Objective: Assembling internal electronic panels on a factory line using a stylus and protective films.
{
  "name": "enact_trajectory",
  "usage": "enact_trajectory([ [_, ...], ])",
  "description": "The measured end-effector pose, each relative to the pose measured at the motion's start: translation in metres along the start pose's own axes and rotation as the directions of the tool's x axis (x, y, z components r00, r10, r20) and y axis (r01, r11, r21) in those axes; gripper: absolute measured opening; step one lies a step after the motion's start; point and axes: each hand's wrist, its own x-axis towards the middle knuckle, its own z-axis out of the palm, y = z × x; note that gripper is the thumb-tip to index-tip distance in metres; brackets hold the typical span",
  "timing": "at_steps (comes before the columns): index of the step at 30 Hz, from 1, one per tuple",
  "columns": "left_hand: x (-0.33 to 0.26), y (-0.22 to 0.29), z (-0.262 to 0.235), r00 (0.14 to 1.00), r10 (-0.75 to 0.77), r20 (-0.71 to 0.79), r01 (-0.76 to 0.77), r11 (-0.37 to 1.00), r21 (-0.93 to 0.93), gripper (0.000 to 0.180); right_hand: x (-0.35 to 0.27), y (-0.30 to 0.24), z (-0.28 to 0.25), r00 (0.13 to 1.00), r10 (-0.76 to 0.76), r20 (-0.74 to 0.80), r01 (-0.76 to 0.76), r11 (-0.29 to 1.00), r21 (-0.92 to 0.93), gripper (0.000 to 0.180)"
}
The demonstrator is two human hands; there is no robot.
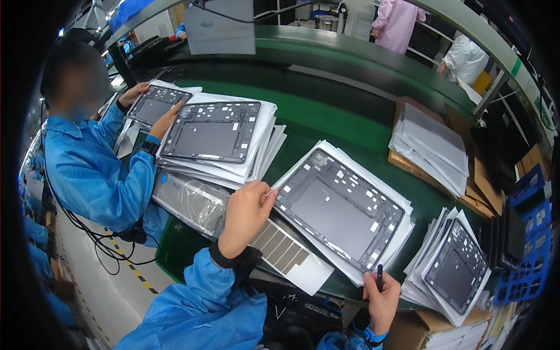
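Note:
A dark grey tablet back cover (341, 210), dotted with small white pads, lies on white sheets (402, 233) in front of me. At its left corner my left hand (248, 214) is closed in a pinch; anything between the fingertips is too small to make out. My right hand (382, 298) grips a black pen-like tool (380, 279), tip up, beside the cover's near right corner. Below the left hand lies a label sheet (286, 255) with brown strips and a white end. A clear plastic-wrapped package (192, 201) sits left of that hand.
Left, a co-worker (96, 169) in blue holds a tablet cover (157, 105) behind another stack (213, 131). More covers (458, 268) are stacked at right, beside a blue crate (531, 245). White sheets (431, 146) fill a cardboard box. A green conveyor (338, 99) runs behind.

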Motion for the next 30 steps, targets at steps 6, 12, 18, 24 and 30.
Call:
enact_trajectory([
  [6, -0.001, 0.03, -0.006, 0.989, 0.032, -0.142, -0.016, 0.994, 0.112, 0.018, -0.001, -0.007, -0.005, 0.998, 0.045, -0.053, -0.037, 0.99, 0.133, 0.02],
  [12, -0.005, 0.029, -0.005, 0.983, 0.005, -0.182, -0.013, 0.999, -0.043, 0.013, 0.001, -0.004, 0.001, 0.992, -0.049, -0.118, 0.077, 0.968, 0.241, 0.023],
  [18, -0.007, 0.037, -0.005, 0.968, -0.084, -0.235, 0.033, 0.976, -0.215, 0.018, 0.002, 0.001, -0.007, 0.996, -0.027, -0.087, 0.058, 0.928, 0.367, 0.02],
  [24, -0.009, 0.021, 0.002, 0.973, -0.164, -0.164, 0.101, 0.937, -0.335, 0.016, 0.015, -0.014, 0.015, 0.978, -0.014, -0.21, 0.111, 0.883, 0.456, 0.037],
  [30, -0.007, 0.035, 0.003, 0.944, 0.041, -0.328, -0.081, 0.991, -0.109, 0.009, 0.025, 0.018, 0.014, 0.887, -0.318, -0.335, 0.298, 0.948, -0.111, 0.044],
])
